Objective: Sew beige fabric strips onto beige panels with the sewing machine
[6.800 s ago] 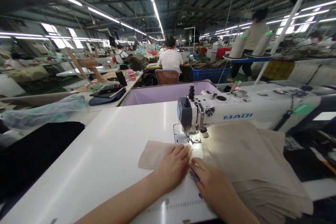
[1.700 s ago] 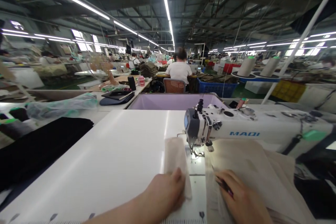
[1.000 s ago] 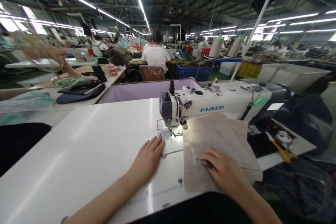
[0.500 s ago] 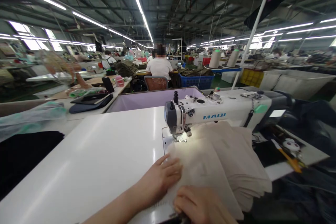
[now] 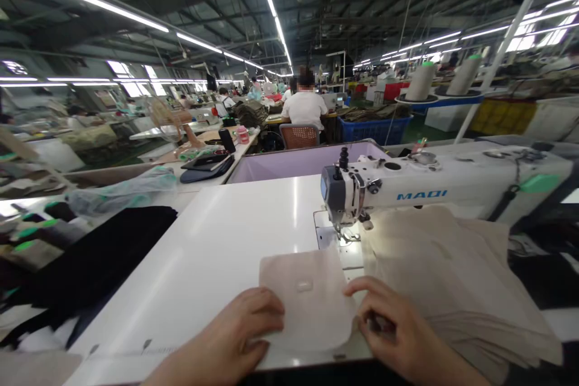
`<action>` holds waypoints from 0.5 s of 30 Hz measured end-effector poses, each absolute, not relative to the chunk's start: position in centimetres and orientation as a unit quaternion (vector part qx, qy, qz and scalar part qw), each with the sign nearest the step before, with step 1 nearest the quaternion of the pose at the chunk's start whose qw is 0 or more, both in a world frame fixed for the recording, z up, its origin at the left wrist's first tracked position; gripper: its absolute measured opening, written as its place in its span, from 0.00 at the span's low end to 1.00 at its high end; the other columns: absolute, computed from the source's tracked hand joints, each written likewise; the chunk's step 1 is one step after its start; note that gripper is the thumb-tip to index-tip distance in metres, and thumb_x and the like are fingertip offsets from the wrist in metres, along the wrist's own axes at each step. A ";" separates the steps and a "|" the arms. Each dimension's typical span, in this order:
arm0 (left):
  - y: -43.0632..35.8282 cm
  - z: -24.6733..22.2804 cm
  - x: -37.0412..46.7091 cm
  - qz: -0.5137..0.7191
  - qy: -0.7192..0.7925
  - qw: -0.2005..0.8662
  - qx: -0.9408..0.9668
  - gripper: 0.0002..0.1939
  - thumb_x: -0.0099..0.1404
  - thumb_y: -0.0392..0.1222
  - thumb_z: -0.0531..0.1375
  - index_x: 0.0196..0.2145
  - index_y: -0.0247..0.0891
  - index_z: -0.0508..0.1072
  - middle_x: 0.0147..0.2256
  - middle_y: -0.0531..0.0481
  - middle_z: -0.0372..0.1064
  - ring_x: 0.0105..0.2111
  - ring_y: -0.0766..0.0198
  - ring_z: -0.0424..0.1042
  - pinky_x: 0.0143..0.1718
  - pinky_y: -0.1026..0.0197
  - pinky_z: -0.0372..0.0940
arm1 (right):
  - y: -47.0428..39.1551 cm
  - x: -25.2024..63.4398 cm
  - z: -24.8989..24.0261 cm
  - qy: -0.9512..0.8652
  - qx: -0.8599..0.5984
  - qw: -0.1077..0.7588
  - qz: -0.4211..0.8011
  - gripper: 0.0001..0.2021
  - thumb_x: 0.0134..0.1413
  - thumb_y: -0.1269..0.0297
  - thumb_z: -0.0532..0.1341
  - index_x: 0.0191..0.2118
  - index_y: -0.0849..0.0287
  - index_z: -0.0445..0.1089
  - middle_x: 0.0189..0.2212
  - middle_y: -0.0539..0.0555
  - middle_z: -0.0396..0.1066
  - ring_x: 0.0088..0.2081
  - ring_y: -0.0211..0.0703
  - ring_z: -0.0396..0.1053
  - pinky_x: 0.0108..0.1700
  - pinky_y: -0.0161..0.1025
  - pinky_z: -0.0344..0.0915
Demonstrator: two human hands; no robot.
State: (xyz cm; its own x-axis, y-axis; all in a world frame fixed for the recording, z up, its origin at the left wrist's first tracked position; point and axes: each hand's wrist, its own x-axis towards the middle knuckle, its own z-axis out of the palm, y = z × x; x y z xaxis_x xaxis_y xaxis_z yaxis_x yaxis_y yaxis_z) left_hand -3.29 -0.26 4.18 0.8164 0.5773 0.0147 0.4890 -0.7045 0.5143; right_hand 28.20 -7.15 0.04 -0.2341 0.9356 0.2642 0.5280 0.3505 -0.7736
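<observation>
A small beige fabric piece with rounded corners and a little pale patch lies on the white table, just in front of the sewing machine. My left hand pinches its left edge, fingers bent together and thumb beneath. At the piece's right edge, the index finger of my right hand reaches to the cloth. The other fingers are curled round a small dark metallic object, mostly hidden in the palm. Larger beige pieces lie stacked under the machine arm, right of the needle area.
Black cloth and thread cones lie at the left. Beyond the table is a lilac-lined bin. A person in a white shirt sits farther ahead. Two large cones stand on a blue-edged holder behind the machine.
The view has swung left. The small fabric piece now lies apart from the stack, left of it. My hands have spread apart, one at either side of the piece.
</observation>
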 end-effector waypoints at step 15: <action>3.4 -0.1 0.0 0.242 0.595 0.258 0.722 0.13 0.66 0.48 0.52 0.28 0.41 0.68 0.25 0.52 0.70 0.29 0.56 0.70 0.33 0.58 0.61 | -3.8 25.4 -4.0 -0.453 -0.639 0.513 0.350 0.26 0.58 0.41 0.59 0.52 0.56 0.63 0.24 0.47 0.73 0.23 0.42 0.70 0.26 0.36 0.66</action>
